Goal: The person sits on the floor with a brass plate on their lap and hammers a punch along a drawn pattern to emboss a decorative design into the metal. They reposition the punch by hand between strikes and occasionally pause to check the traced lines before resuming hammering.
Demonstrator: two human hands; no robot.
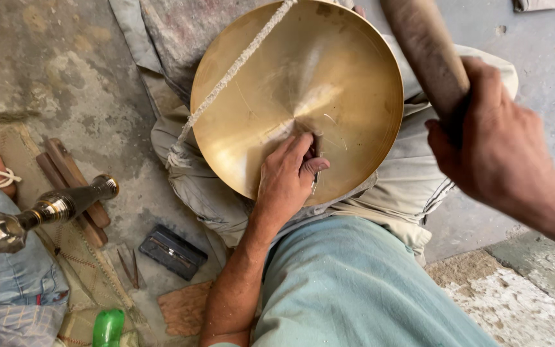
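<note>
A punch is held on a brass dish while a mallet is raised over it.

A large round brass dish [297, 96] is propped on the lap, over worn cloth, with a frayed cord [232, 71] lying across its upper left rim. The wooden mallet [426, 54] is gripped firmly by the right hand [493, 138] and held lifted, well apart from the dish. Near the dish's centre, a small metal punch [317, 160] is pinched upright by the left hand [287, 180], fingers closed round it. The marking step is judged to be in hand; a square blow on the punch head is called for, with the punch kept steady.
</note>
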